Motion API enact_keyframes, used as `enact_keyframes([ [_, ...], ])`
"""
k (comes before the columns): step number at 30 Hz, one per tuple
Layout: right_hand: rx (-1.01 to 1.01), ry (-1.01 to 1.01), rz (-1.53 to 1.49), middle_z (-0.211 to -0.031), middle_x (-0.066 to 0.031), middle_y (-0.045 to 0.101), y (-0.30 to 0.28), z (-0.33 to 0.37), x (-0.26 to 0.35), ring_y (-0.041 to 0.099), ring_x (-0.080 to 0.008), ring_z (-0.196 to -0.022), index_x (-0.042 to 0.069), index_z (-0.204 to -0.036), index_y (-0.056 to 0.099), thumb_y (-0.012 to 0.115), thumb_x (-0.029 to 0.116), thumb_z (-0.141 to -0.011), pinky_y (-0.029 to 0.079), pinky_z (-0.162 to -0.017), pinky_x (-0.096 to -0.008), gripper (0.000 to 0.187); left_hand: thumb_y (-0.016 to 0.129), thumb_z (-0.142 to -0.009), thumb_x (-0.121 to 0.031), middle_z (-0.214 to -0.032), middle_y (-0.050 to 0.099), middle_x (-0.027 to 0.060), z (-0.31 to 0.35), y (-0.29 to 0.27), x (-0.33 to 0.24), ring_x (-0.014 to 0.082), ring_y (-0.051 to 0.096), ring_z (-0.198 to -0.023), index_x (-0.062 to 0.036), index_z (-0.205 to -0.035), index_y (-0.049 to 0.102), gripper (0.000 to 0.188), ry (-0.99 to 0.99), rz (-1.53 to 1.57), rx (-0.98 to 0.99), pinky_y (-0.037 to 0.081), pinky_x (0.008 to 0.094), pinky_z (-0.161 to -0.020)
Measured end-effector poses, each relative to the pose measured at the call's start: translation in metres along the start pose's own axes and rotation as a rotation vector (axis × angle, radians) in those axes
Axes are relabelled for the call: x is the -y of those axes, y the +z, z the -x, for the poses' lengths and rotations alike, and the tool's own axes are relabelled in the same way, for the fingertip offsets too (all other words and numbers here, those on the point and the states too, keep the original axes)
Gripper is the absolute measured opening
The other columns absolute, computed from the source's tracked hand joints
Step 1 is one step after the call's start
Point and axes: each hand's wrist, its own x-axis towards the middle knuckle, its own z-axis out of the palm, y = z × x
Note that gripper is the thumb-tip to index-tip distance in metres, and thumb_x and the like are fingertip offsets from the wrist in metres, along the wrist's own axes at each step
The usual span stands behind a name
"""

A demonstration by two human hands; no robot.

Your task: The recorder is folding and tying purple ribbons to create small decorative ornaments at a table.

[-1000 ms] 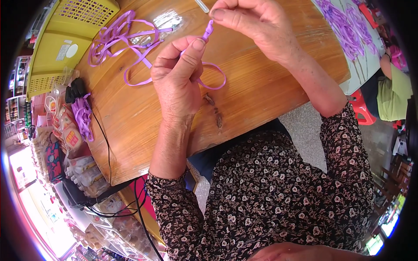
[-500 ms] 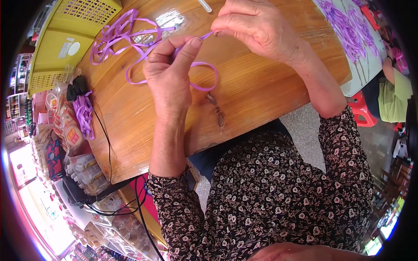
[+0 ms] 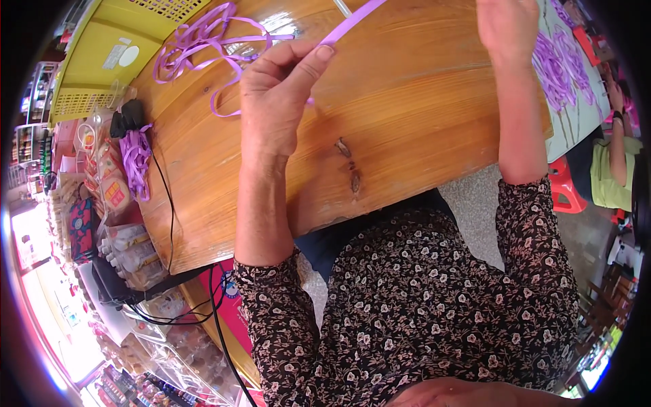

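My left hand (image 3: 278, 102) pinches a flat purple ribbon (image 3: 352, 22) between thumb and forefinger above the wooden table (image 3: 407, 122). From that pinch the ribbon slants up and right, out past the top edge of the picture. More of it hangs below the hand and joins a loose tangle of purple ribbon (image 3: 193, 37) on the table at the far left. My right hand (image 3: 508, 34) is raised at the upper right, well apart from the left. Its fingertips are cut off by the top edge, so what they hold is hidden.
A yellow plastic basket (image 3: 95, 57) stands at the upper left. Beside it lie a purple ribbon bundle (image 3: 137, 163) and a black cable (image 3: 166, 197). More ribbon bundles (image 3: 559, 71) cover a pale table at right, near a red stool (image 3: 566, 190) and a person in yellow-green (image 3: 610, 166).
My right hand has swung away to the right and up, leaving the left hand. The ribbon between them has lengthened, and the loop under my left hand has shrunk.
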Motion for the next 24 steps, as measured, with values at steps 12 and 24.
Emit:
enact_keyframes([
  [12, -0.762, 0.212, -0.685, -0.087, -0.0035, 0.061, -0.076, -0.041, -0.01, 0.058, -0.0135, -0.08, 0.006, -0.096, 0.061, 0.059, 0.014, -0.088, 0.046, -0.071, -0.029, 0.011, 0.07, -0.081, -0.007, -0.076, 0.062, -0.0024, -0.009, -0.018, -0.001, 0.0045, 0.052, -0.069, -0.0006, -0.093, 0.068, 0.014, 0.126, -0.235, 0.007, 0.041, 0.0177, -0.062],
  [24, 0.281, -0.671, 0.427, -0.09, -0.0041, 0.063, 0.06, 0.027, 0.006, 0.059, -0.0209, -0.083, 0.009, -0.102, 0.066, 0.069, 0.015, -0.075, 0.046, -0.076, -0.0314, 0.028, 0.065, -0.085, -0.006, -0.083, 0.063, -0.0019, -0.002, -0.003, 0.005, 0.0052, 0.054, -0.076, -0.0005, -0.097, 0.065, 0.014, 0.063, -0.153, 0.112, 0.043, 0.0183, -0.068],
])
